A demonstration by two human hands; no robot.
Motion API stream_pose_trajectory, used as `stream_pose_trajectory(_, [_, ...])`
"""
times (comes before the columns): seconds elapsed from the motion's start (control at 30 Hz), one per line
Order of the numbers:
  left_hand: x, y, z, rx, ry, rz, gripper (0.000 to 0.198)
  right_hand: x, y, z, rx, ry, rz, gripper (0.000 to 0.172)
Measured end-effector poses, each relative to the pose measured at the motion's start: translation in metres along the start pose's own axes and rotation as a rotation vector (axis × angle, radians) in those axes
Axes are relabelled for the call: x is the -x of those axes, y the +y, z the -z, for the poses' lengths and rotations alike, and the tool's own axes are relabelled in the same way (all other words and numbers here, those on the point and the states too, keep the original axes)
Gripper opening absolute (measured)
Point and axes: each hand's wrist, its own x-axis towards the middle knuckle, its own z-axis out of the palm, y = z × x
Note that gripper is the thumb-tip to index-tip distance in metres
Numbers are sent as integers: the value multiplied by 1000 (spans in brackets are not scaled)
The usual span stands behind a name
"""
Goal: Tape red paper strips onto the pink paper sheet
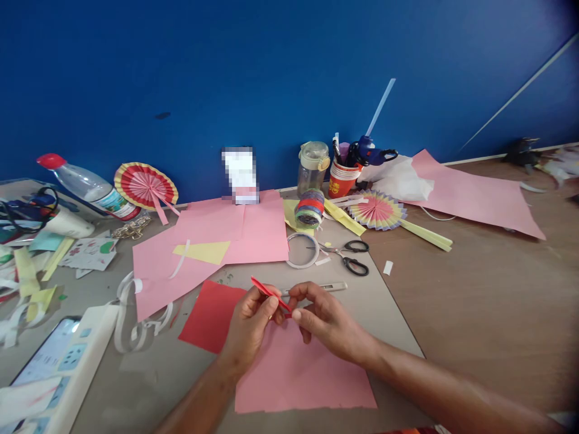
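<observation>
A narrow folded piece of red paper is pinched between the thumb and fingers of my left hand, tilted down to the right. My right hand has its thumb and curled fingers at the lower end of that paper; the exact contact there is partly hidden. Beneath both hands lies a pink sheet. A flat red sheet rests beside my left hand. Just behind the fingers is a utility knife, partly covered by my right hand.
Black-handled scissors and a tape roll lie behind the hands. Further back are pink sheets, a phone, a jar, a red cup and paper fans. A power strip is at left.
</observation>
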Motion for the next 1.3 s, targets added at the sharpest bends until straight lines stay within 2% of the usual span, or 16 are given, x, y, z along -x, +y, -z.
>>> stream_pose_trajectory(0.07, [0,-1,0,-37,-11,10,22,1,-1,-2,184,40,39,26])
stream_pose_trajectory(0.17, [-1,-3,0,-77,-37,25,20,1,-1,-5,313,66,61,6])
stream_pose_trajectory(0.43, [-1,-3,-2,-84,-120,39,22,-6,0,-3,22,-49,-55,24])
stream_pose_trajectory(0.63, [-3,-4,-2,-101,-98,61,20,-5,4,-6,1,-95,-109,23])
stream_pose_trajectory(0.73, [-2,-4,-1,-146,-93,53,22,-4,4,-2,211,-66,-55,17])
stream_pose_trajectory(0.8, [-1,-3,-1,-168,-78,35,23,-5,-2,9,429,19,72,15])
stream_pose_trajectory(0.87, [0,-1,-1,-174,-49,20,23,-7,-13,30,653,141,240,15])
stream_pose_trajectory(0.93, [1,1,0,-166,-26,15,22,-9,-25,57,863,291,337,17])
stream_pose_trajectory(1.03, [0,1,2,-130,-20,15,22,-8,-37,96,1243,387,230,22])
stream_pose_trajectory(1.1, [-1,1,3,-103,-28,24,21,-5,-37,112,1410,382,125,28])
stream_pose_trajectory(1.17, [-2,1,3,-86,-39,42,21,-1,-33,121,1522,312,86,30])
stream_pose_trajectory(1.3, [-3,1,0,-65,-59,75,24,2,-28,126,1599,231,137,30])
